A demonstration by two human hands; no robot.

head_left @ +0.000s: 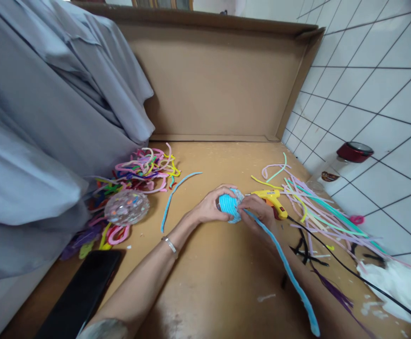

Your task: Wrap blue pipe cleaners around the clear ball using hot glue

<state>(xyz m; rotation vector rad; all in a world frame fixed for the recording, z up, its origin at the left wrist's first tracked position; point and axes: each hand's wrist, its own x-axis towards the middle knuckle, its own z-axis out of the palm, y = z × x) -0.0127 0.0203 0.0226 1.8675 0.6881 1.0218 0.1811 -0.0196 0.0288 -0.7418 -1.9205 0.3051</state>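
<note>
Holding a blue-wrapped ball point(228, 206) in the left hand point(210, 205), clasped from its left side, around the middle of the table point(205, 282). Pinching one end of a long blue strip point(286, 263) in the right hand point(260, 211), close against the ball's right side, with the rest trailing toward the near right. Cannot tell whether already fixed there. Likely light, with a soft, fuzzy, non-slip skin, perhaps over a smooth, thin core. Best cupped broadly from the left, without squeezing hard enough to shift the coils. Treat the strip as light and easily bent; pinch close to the end for control. Keep clear of the tip of the yellow glue gun point(276, 203), just beyond the right hand and possibly hot. Note also a second blue strip point(172, 194) lying loose on the left, and farther left a clear speckled ball point(127, 207) by tangled coloured strips point(149, 165).
</note>
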